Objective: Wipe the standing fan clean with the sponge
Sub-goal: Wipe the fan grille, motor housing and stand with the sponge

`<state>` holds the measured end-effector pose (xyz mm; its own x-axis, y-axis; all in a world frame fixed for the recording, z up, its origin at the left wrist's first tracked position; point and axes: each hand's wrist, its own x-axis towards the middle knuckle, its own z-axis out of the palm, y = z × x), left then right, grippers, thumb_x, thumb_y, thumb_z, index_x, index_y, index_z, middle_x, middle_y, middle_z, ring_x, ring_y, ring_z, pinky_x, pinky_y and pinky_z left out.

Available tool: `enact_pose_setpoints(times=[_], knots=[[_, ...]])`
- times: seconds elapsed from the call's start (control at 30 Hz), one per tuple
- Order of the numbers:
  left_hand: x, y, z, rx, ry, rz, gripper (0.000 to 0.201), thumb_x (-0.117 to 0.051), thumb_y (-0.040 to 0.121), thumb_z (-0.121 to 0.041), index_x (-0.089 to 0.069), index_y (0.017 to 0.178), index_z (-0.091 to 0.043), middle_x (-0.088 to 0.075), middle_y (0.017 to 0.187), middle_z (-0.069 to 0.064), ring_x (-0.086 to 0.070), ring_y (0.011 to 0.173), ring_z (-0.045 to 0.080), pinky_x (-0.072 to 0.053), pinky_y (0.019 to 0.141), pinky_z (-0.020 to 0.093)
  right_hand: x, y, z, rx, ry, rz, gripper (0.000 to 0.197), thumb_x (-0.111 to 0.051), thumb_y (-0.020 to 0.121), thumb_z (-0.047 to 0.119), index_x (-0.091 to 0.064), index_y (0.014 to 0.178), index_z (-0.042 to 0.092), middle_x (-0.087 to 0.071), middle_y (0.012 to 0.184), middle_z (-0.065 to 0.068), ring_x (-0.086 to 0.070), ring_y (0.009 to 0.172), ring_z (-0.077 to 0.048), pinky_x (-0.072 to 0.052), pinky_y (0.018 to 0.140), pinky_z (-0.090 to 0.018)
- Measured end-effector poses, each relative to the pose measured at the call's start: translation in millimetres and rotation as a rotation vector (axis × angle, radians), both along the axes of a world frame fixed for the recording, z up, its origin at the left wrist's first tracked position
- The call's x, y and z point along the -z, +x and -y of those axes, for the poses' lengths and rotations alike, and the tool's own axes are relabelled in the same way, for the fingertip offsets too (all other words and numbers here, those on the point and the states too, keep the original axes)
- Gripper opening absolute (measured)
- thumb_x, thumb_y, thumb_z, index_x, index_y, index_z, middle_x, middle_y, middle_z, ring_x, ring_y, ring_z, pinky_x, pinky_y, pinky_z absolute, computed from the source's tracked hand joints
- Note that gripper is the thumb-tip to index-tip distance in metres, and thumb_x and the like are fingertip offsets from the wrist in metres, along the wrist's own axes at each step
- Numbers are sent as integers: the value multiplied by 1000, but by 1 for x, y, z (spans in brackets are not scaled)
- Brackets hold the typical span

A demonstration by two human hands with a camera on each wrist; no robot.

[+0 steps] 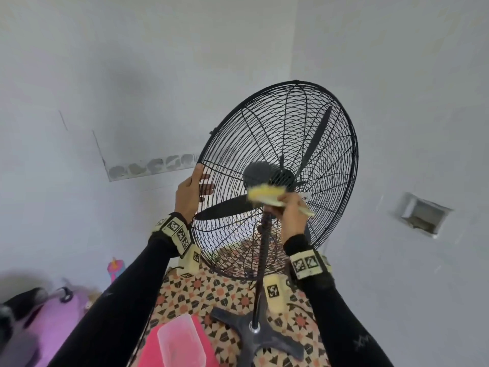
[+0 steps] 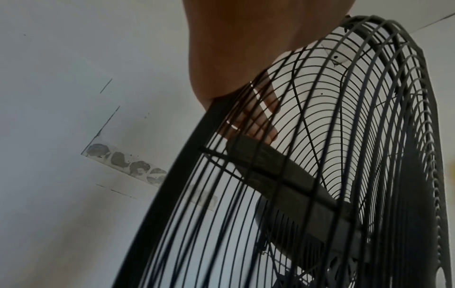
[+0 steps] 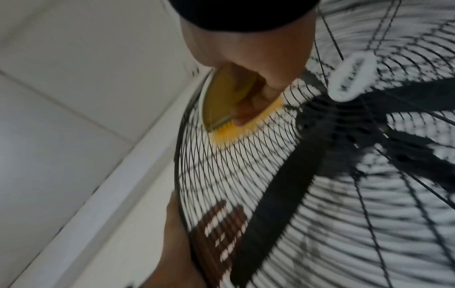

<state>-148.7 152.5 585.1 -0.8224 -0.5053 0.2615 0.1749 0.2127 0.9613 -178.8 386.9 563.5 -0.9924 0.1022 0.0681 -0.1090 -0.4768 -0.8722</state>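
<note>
A black standing fan [image 1: 328,123] with a round wire cage stands on a cross-shaped base [image 1: 254,337]. My left hand [image 1: 189,193] grips the cage's left rim [image 2: 177,175], with its fingers [image 2: 256,124] wrapped behind the wires. My right hand [image 1: 289,215] holds a yellow sponge [image 1: 266,193] and presses it on the cage near the hub. In the right wrist view the sponge [image 3: 229,101] lies against the wires beside the white badge [image 3: 352,76], and the left hand [image 3: 179,233] shows at the rim below.
A clear plastic tub [image 1: 181,340] sits on a pink object [image 1: 150,350] on the patterned tile floor [image 1: 211,290], left of the fan base. A purple suitcase [image 1: 53,321] lies at the lower left. Grey walls close in behind the fan.
</note>
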Motion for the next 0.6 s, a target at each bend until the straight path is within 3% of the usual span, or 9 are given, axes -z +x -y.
enact_pose_setpoints(times=[0.1, 0.17, 0.23, 0.37, 0.5, 0.6], knots=[[-4, -1, -6, -17, -8, 5, 95, -34, 69, -103, -74, 109, -26, -80, 89, -2, -77, 88, 18, -53, 102, 50, 5, -10, 6, 59, -24, 34, 20, -50, 101, 9, -59, 83, 9, -63, 121, -12, -71, 98, -34, -62, 66, -31], [-4, -1, -4, -25, 0, 16, 99, -33, 67, -104, -74, 110, -26, -80, 89, -2, -76, 90, 18, -52, 102, 49, 36, -5, 13, 15, 200, 92, 20, -50, 102, 13, -60, 85, 13, -67, 117, -18, -71, 90, -34, -59, 62, -35], [-4, 2, 0, -32, 18, 23, 100, -33, 66, -105, -74, 110, -26, -80, 90, -2, -76, 93, 20, -52, 102, 50, 42, -4, 8, -4, 350, 108, 21, -51, 101, 15, -63, 84, 15, -72, 107, -17, -66, 79, -27, -52, 57, -30], [-3, 1, -6, -20, 2, 37, 93, -35, 73, -101, -75, 109, -26, -81, 89, -2, -76, 94, 22, -50, 104, 53, 5, -18, -9, 61, 206, 10, 24, -48, 102, 14, -62, 82, 17, -68, 97, -4, -61, 75, -19, -49, 60, -29], [-3, -1, -4, -35, 10, 44, 91, -34, 75, -100, -75, 111, -27, -80, 89, -3, -75, 95, 22, -48, 106, 56, 39, -8, -1, 34, 451, 50, 26, -48, 102, 15, -62, 79, 15, -68, 94, -6, -60, 70, -15, -49, 60, -28], [-1, 1, 0, -43, 20, 49, 95, -34, 72, -102, -75, 111, -26, -81, 89, -1, -75, 95, 23, -52, 103, 54, 33, -4, -11, -4, 423, 7, 28, -51, 99, 12, -63, 75, 18, -68, 89, -5, -57, 67, -14, -46, 61, -30]])
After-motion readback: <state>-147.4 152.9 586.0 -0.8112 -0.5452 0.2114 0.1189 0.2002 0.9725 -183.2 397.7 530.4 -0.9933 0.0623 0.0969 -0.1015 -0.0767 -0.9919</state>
